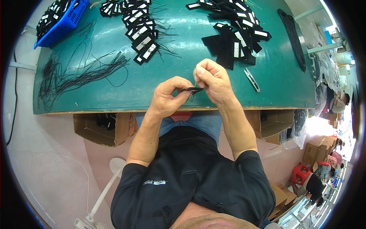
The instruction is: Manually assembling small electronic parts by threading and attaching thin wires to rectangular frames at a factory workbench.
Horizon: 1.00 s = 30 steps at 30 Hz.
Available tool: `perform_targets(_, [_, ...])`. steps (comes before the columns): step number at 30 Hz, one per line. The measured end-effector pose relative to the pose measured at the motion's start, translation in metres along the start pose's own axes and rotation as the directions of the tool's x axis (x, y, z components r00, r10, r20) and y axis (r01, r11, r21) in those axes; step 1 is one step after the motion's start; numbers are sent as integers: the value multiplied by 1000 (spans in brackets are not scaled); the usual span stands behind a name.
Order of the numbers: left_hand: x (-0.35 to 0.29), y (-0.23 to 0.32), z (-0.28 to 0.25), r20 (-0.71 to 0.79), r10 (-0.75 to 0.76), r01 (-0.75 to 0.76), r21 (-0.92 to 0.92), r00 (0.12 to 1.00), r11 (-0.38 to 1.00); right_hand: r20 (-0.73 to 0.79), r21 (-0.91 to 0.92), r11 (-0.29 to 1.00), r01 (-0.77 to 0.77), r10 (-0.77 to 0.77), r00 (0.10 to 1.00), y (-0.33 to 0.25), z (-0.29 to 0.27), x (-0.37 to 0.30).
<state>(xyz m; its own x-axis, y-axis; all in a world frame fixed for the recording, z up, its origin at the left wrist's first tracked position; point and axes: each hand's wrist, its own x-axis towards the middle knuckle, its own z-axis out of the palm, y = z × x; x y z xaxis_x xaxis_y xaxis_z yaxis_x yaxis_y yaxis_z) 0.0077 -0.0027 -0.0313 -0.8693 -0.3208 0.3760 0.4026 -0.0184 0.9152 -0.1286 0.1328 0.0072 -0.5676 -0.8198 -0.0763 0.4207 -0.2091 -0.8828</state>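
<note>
A small flat black piece (193,90) is held in front of the person's body, just above the near edge of a glossy green bench (183,44). The left hand (167,96) has its grip closed on the piece, pinching it between thumb and fingers. The right hand (214,81), beside it, pinches a thin upright strand or tool (196,78), too fine to identify, meeting the piece. Right of the hands lies a pair of silver thread snips (252,81). Beyond the hands, to the left, is an overlapping row of black pieces with white labels and trailing cords (142,34); to the right, a loose heap of black pieces with white labels (241,36). At far left, a tangled bundle of thin black cords (82,78) lies below a filled blue plastic basket (72,22). At far right is a long black hank of cord (292,40). Beneath the bench stand two open brown cardboard boxes (125,130).
</note>
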Motion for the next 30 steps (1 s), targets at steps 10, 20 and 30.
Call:
perform_targets(10, [7,-8,-7,11,-67,68,-157,998,985,-110,91,979,184,-173,979,12,12,1])
perform_targets(20, [8,1,-7,-14,-188,179,-249,982,952,-167,173,967,185,-157,973,17,29,2])
perform_targets(30, [4,-7,-7,-13,-118,104,-385,993,917,-341,154,933,327,-260,903,14,-3,27])
